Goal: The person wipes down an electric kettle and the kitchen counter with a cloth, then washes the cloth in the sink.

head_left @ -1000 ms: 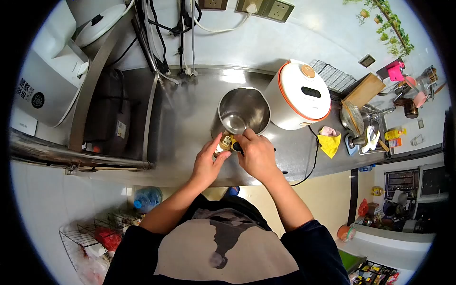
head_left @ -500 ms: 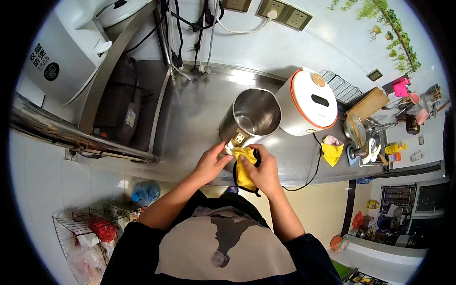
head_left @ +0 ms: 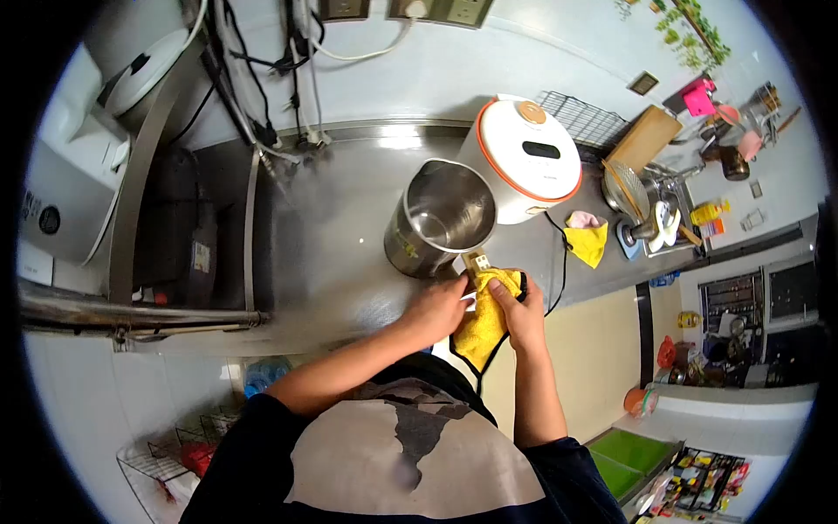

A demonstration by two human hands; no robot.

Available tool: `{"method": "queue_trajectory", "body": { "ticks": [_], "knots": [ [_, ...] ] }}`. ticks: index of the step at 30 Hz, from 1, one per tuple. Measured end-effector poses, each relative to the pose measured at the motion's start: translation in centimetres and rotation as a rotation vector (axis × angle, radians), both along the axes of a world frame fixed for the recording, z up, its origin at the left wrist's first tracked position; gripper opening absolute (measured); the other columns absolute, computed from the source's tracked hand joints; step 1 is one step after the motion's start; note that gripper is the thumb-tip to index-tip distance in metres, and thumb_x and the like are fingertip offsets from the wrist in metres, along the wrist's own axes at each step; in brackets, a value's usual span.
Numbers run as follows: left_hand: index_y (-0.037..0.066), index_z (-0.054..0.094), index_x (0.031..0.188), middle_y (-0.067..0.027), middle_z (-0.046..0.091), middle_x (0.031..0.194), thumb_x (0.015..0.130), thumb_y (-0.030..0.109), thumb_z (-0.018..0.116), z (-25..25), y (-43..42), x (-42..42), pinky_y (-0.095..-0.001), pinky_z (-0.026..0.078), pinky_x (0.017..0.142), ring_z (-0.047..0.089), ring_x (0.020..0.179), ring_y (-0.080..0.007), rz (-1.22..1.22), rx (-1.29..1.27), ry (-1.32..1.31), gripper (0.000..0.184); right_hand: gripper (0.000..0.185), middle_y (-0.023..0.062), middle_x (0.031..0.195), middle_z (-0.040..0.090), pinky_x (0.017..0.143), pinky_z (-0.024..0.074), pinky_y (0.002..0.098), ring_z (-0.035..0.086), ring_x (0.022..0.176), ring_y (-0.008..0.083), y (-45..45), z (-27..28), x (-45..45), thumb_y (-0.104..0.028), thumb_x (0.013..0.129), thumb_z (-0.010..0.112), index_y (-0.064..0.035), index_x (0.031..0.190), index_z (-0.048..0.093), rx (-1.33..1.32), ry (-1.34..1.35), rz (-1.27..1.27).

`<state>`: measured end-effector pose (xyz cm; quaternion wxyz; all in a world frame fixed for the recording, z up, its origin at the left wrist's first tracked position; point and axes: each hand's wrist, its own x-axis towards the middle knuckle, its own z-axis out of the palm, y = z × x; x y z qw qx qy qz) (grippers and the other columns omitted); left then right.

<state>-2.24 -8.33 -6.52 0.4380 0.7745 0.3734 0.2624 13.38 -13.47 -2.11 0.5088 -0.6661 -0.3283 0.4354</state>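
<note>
A stainless-steel jug (head_left: 403, 234) stands upright with its mouth open on the metal counter (head_left: 336, 196). Its handle (head_left: 476, 261), with small light buttons or marks on top, points toward me. My left hand (head_left: 435, 312) is closed at the left side of the handle; its fingertips are partly hidden. In my right hand (head_left: 522, 316) is a yellow cloth (head_left: 480, 330) with black edging, pinched between thumb and fingers and pressed over the lower part of the handle. The cloth's loose end hangs past the counter's front edge.
A white rice cooker (head_left: 519, 153) with an orange rim stands right behind the jug. Another yellow cloth (head_left: 587, 239) lies farther right, near a strainer (head_left: 624, 188) and a cutting board (head_left: 646, 138). A metal shelf (head_left: 144, 175) and hanging cords (head_left: 297, 83) are at the left.
My view has turned, so the counter things appear farther left. My left hand has shifted lower beside the handle, and the cloth now drapes over its right side.
</note>
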Motion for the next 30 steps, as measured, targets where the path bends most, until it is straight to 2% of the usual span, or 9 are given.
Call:
{"method": "queue_trajectory", "body": {
  "ticks": [1,3,5,7,10,16,23,27,30],
  "knots": [
    [0.002,0.057,0.118,-0.0186,0.066,0.1,0.09,0.015,0.059,0.9,0.7,-0.6,-0.0454,0.052,0.078,0.064,0.092,-0.0383,-0.063,-0.019,0.14,0.03,0.022,0.0083,0.091,0.066,0.071,0.0508,0.0269,0.062,0.079,0.0134,-0.1,-0.4,0.0,-0.009,0.088,0.068,0.0035,0.104,0.06,0.002,0.004,-0.016],
    [0.006,0.068,0.101,-0.0131,0.068,0.095,0.087,0.017,0.065,0.9,2.5,-2.7,-0.0428,0.054,0.073,0.066,0.082,-0.0328,0.054,0.299,-0.019,0.018,0.023,0.0087,0.093,0.066,0.073,0.0508,0.0271,0.062,0.081,0.0137,-0.2,-1.2,-0.5,-0.009,0.087,0.068,0.0038,0.105,0.06,0.073,0.009,-0.017],
    [0.009,0.069,0.098,-0.0064,0.065,0.09,0.078,0.018,0.073,3.4,4.8,-4.2,-0.0384,0.047,0.088,0.061,0.098,-0.0232,0.169,0.618,0.07,0.022,0.024,0.0119,0.104,0.066,0.077,0.051,0.0282,0.062,0.087,0.015,-0.7,-1.8,-1.3,-0.007,0.087,0.068,0.0037,0.106,0.057,0.102,0.043,-0.038],
    [0.01,0.069,0.096,-0.0046,0.065,0.088,0.076,0.022,0.075,4.6,7.0,-4.4,-0.0395,0.039,0.097,0.058,0.099,-0.02,0.094,0.758,0.06,0.024,0.024,0.0155,0.118,0.062,0.083,0.0504,0.0296,0.061,0.096,0.0169,-0.8,-3.3,-2.0,-0.006,0.088,0.067,0.0036,0.106,0.055,0.192,0.076,-0.094],
    [0.01,0.069,0.09,-0.0039,0.065,0.083,0.075,0.027,0.074,3.3,9.1,-4.4,-0.0404,0.038,0.094,0.059,0.092,-0.0203,-0.168,0.717,0.264,0.023,0.024,0.0176,0.127,0.058,0.09,0.0484,0.0317,0.059,0.104,0.0192,-1.1,-4.3,-2.8,-0.006,0.088,0.065,0.0035,0.107,0.053,0.218,0.109,-0.137],
    [0.01,0.067,0.075,-0.0034,0.066,0.073,0.078,0.03,0.07,2.9,5.7,-3.9,-0.037,0.044,0.078,0.062,0.081,-0.021,-0.082,0.667,0.357,0.02,0.022,0.0164,0.13,0.057,0.092,0.0475,0.0325,0.059,0.106,0.0206,0.6,-4.8,-1.9,-0.007,0.09,0.062,0.0031,0.108,0.054,0.309,0.316,-0.254],
    [0.008,0.065,0.07,-0.0094,0.065,0.065,0.079,0.025,0.069,3.1,4.4,-2.3,-0.0391,0.05,0.063,0.065,0.066,-0.0261,-0.006,0.679,0.415,0.02,0.018,0.0134,0.104,0.067,0.079,0.0525,0.0314,0.065,0.087,0.0203,1.6,-3.5,1.4,-0.007,0.088,0.062,0.0027,0.103,0.06,0.239,0.359,-0.365],
    [0.007,0.064,0.069,-0.0108,0.064,0.062,0.08,0.023,0.067,2.8,3.8,-1.1,-0.039,0.051,0.056,0.065,0.061,-0.0264,-0.012,0.652,0.432,0.019,0.022,0.0086,0.088,0.066,0.067,0.0513,0.0294,0.063,0.075,0.0155,1.4,-1.6,1.6,-0.01,0.085,0.068,0.0027,0.102,0.062,0.112,0.205,-0.329],
    [0.006,0.062,0.07,-0.0122,0.066,0.066,0.08,0.026,0.066,2.9,3.8,-0.4,-0.039,0.051,0.055,0.065,0.063,-0.0267,-0.041,0.636,0.49,0.023,0.027,0.0103,0.083,0.068,0.067,0.0514,0.0314,0.064,0.072,0.017,2.7,-1.2,1.7,-0.016,0.082,0.072,0.0043,0.098,0.064,0.046,-0.216,-0.086]
  ]
}}
